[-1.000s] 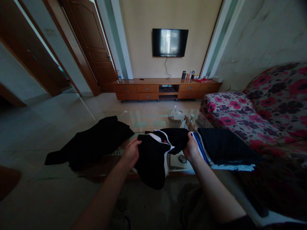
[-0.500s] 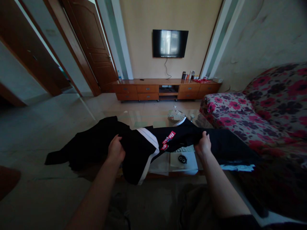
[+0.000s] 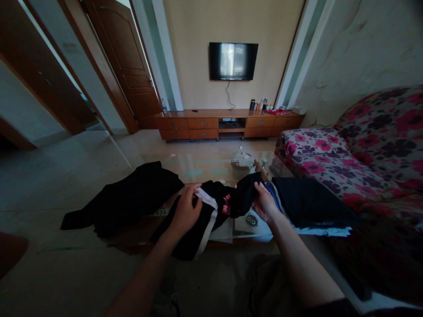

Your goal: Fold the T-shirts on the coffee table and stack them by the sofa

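Note:
A black garment with a white stripe and a red printed label (image 3: 211, 207) lies bunched over the near middle of the glass table (image 3: 158, 235). My left hand (image 3: 189, 209) is at its left part, by the white stripe, fingers bent and thumb apart from them. At the bunched right end, my right hand (image 3: 264, 202) grips the black cloth between thumb and fingers. Another black garment (image 3: 128, 193) is spread at the left. On the right sits a stack of folded dark and light clothes (image 3: 312, 202).
A small round black object (image 3: 252, 220) rests on a pale sheet near the right hand. Behind the garment stand a bowl with tissues (image 3: 243, 162) and a small glass item (image 3: 264, 163). A floral sofa (image 3: 317, 147) is at the right, a wooden TV cabinet (image 3: 205, 122) beyond.
The striped garment was stretched between both hands; now it is lower and bunched. My left hand has moved right and its fingers have loosened, while my right hand has moved left.

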`<state>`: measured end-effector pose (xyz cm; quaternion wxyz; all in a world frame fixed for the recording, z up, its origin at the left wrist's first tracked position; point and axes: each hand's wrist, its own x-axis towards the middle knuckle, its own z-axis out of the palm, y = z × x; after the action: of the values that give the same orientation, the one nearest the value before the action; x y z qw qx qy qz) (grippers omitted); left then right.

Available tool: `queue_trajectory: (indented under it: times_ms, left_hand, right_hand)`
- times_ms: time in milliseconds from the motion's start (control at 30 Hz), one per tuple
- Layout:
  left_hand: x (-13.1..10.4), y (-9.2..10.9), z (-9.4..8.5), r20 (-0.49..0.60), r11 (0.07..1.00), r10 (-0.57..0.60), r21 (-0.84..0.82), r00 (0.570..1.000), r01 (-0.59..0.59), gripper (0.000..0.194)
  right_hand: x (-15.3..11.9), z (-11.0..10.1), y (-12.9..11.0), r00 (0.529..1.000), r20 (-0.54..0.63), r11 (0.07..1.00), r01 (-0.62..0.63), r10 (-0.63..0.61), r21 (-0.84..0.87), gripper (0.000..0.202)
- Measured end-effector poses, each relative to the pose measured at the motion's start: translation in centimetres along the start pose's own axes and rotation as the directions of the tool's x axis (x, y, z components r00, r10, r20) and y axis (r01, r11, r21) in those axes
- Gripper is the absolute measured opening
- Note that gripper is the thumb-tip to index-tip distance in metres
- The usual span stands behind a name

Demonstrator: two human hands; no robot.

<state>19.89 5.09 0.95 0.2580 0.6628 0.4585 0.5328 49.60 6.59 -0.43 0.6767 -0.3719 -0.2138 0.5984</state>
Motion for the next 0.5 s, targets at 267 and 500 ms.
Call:
queue_trajectory:
  times_ms: [267, 500]
  left_hand:
    - [-3.2, 1.5, 4.4, 0.618, 0.71, 0.44, 0.205, 0.651, -0.674, 0.058]
    - [-2.2, 1.2, 3.1, 0.502, 0.821, 0.376, 0.21, 0.779, -0.531, 0.042]
  right_hand:
    - [-4.9, 3.4, 2.8, 0.891, 0.309, 0.937, -0.273, 0.332, -0.218, 0.029]
    - [-5.1, 3.5, 0.4, 0.798, 0.482, 0.928, -0.26, 0.363, -0.268, 0.039]
